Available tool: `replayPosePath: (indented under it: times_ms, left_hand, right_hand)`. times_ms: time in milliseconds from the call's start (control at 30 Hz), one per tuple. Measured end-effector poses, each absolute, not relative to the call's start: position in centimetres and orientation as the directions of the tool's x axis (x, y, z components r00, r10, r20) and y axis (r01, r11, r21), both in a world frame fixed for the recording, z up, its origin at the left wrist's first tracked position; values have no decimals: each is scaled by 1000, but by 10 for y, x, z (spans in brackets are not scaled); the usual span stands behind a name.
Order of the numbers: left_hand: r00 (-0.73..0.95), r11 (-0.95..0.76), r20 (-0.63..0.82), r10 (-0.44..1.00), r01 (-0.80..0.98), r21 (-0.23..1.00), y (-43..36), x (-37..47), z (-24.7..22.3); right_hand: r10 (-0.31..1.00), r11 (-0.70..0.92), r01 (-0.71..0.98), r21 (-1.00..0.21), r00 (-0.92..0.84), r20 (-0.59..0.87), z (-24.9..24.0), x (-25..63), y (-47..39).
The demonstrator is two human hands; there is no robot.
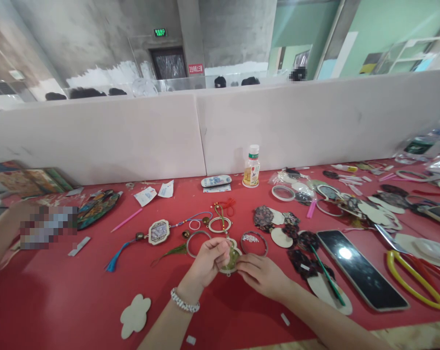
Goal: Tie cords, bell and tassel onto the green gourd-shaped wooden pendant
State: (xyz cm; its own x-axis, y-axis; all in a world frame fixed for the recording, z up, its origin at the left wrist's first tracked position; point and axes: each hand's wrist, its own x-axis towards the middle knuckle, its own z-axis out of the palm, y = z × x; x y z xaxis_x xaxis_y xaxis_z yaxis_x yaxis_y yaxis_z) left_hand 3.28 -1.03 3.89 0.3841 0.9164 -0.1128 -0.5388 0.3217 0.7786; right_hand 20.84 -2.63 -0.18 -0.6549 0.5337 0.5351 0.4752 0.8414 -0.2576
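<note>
A green pendant (230, 262) with a pale, lobed rim is between my two hands above the red table. My left hand (207, 262), a beaded bracelet on its wrist, pinches the pendant's left side with thumb and fingers. Fingers of my right hand (260, 275) close on the pendant's right edge. Just behind it lie a pale ring (220, 224) with a green cord and a red cord (228, 206). A round dish of small white beads (254, 239) sits to the right. On the left lies a framed pendant (159, 232) with a blue tassel (112, 262).
A phone (363, 270) and yellow-handled scissors (414, 282) lie on the right, beside dark and pale flower-shaped pieces (271, 217). A small bottle (251, 167) stands before the white partition (132, 136). A wooden flower piece (135, 316) lies front left. Another person's arm (3, 231) reaches in at left.
</note>
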Motion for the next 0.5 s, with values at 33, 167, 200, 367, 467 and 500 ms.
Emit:
replayPosePath:
  times_ms: [33, 167, 200, 367, 467, 500]
  left_hand:
    - [377, 321, -117, 919, -543, 776, -10, 32, 39]
    - [386, 318, -117, 915, -516, 795, -10, 31, 36]
    - [390, 318, -121, 913, -494, 809, -9, 30, 35]
    - [361, 309, -147, 921, -444, 841, -7, 27, 32]
    - [366, 303, -137, 921, -447, 842, -7, 27, 33]
    - [365, 306, -142, 920, -443, 843, -8, 27, 33]
  right_hand:
    - [534, 841, 475, -259, -654, 535, -1, 208, -26]
    - [534, 842, 470, -266, -651, 540, 1, 208, -27]
    - [533, 842, 468, -267, -649, 544, 1, 208, -27]
    - [538, 839, 473, -268, -652, 535, -1, 208, -26]
    - [534, 842, 470, -266, -648, 543, -1, 208, -26]
    - [530, 844, 469, -262, -646, 550, -1, 208, -26]
